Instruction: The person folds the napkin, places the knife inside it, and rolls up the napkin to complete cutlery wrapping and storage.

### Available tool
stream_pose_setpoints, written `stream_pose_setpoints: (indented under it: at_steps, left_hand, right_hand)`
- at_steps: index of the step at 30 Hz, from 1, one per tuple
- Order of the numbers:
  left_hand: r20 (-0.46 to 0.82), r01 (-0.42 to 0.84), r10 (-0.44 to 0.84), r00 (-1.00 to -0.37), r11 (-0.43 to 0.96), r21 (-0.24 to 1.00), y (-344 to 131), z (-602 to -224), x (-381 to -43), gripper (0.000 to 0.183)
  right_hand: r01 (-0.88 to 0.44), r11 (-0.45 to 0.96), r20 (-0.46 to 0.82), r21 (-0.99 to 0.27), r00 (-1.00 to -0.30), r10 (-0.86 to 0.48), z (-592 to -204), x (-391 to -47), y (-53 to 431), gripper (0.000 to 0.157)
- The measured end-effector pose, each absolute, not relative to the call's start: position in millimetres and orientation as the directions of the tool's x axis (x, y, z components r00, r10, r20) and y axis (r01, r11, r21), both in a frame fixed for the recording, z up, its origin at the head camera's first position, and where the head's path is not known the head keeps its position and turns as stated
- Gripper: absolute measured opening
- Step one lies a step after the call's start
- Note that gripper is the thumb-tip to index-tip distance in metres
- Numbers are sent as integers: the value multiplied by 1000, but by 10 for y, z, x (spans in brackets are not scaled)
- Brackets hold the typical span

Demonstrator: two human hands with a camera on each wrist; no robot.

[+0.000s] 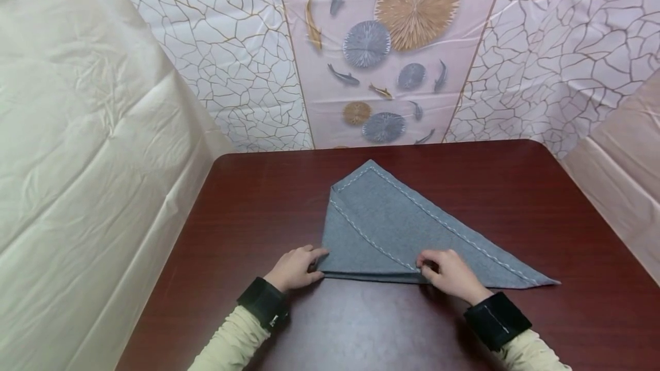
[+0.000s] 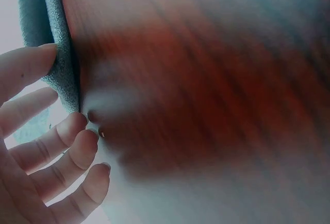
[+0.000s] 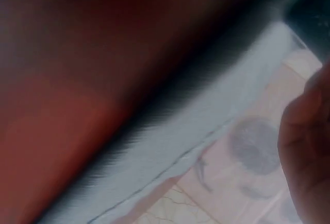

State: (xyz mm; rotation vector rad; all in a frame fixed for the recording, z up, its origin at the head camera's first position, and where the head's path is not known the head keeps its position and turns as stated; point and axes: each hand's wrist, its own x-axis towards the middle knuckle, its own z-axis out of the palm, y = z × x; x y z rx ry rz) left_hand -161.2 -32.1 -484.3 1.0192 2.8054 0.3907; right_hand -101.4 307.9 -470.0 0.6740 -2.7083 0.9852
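A folded grey cloth (image 1: 381, 228) with pale zigzag stitching along its edges lies on the dark red table. Its top corner points away from me and a long tapering corner reaches right. My left hand (image 1: 296, 268) touches the cloth's near left corner, its fingers spread; in the left wrist view the thumb lies against the folded edge (image 2: 62, 44), with the other fingers loosely bent beside it. My right hand (image 1: 451, 273) pinches the near edge at the end of the inner stitched line. In the right wrist view, part of that hand (image 3: 307, 147) shows beside the blurred cloth (image 3: 180, 126).
The reddish-brown table (image 1: 247, 210) extends around the cloth on all sides. Behind it hangs a patterned curtain (image 1: 381, 73) with fish and round motifs. Cream fabric (image 1: 103, 159) hangs along the left, and more fabric (image 1: 629, 170) on the right. Black bands circle both wrists.
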Motion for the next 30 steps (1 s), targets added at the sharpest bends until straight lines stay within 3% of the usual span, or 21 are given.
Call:
stream_pose_setpoints:
  at_steps: [12, 19, 25, 30]
  left_hand:
    - [-50, 616, 647, -761, 744, 257, -325, -4893, -1641, 49]
    - [-88, 611, 649, -756, 748, 260, -285, -4840, -1634, 52]
    - [12, 674, 690, -724, 704, 226, -206, -4771, -1706, 46]
    - [-4, 692, 710, -704, 687, 220, -103, -4762, -1903, 56]
  right_hand:
    - [-402, 789, 91, -464, -908, -409, -4814, -1036, 3116, 20]
    - [-422, 808, 91, -411, -901, -425, -4852, -1028, 3132, 22]
    - [-425, 824, 98, -374, -902, -420, -4849, -1019, 3135, 23]
    - [-441, 815, 116, -375, -895, -431, -4866, -1024, 3132, 23]
